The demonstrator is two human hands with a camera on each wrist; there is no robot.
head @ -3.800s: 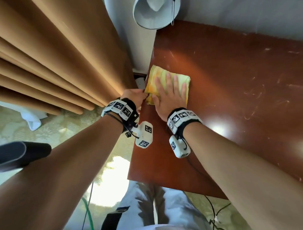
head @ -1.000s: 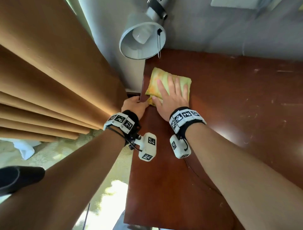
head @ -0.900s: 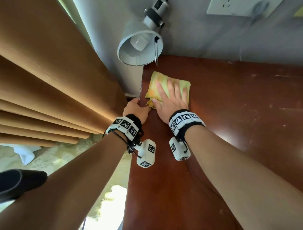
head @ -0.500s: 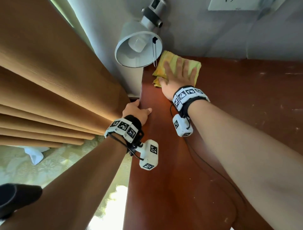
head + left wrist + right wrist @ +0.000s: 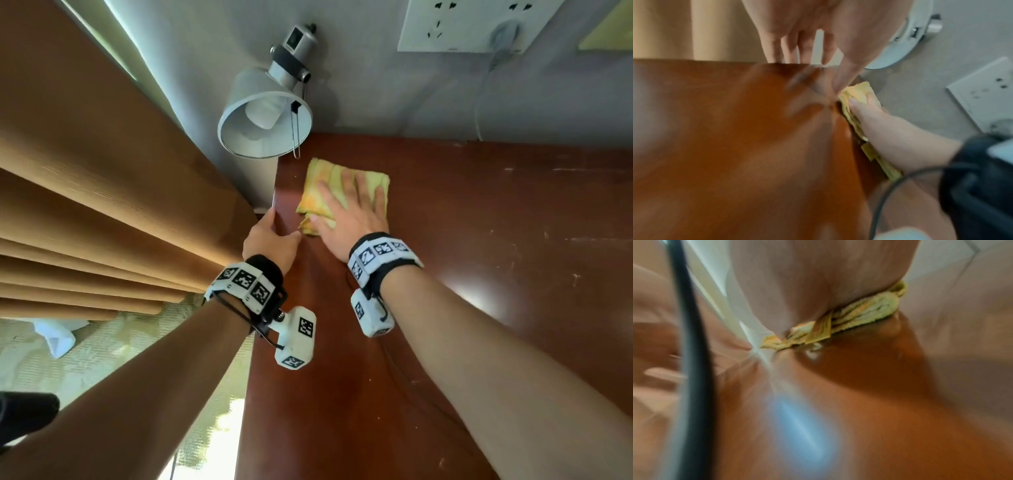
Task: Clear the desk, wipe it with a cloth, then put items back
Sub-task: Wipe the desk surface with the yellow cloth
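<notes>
A folded yellow cloth (image 5: 322,181) lies on the red-brown desk (image 5: 479,240), near its far left corner. My right hand (image 5: 349,212) presses flat on the cloth with straight, spread fingers; the right wrist view shows the cloth (image 5: 869,309) squeezed under the palm (image 5: 818,280). My left hand (image 5: 270,236) holds the desk's left edge just beside the cloth. In the left wrist view its thumb lies on top and its fingers (image 5: 807,32) reach down over the edge. That view also shows the cloth (image 5: 857,92) under my right hand (image 5: 890,129).
A grey lamp shade (image 5: 263,123) hangs over the desk's far left corner, close above the cloth. A white socket plate (image 5: 472,24) with a plugged cable is on the wall behind. Tan curtain folds (image 5: 102,171) stand left of the desk.
My right hand slid the cloth up to the far corner under the lamp, then back toward me by about a hand's length. The left hand stayed on the desk edge.
</notes>
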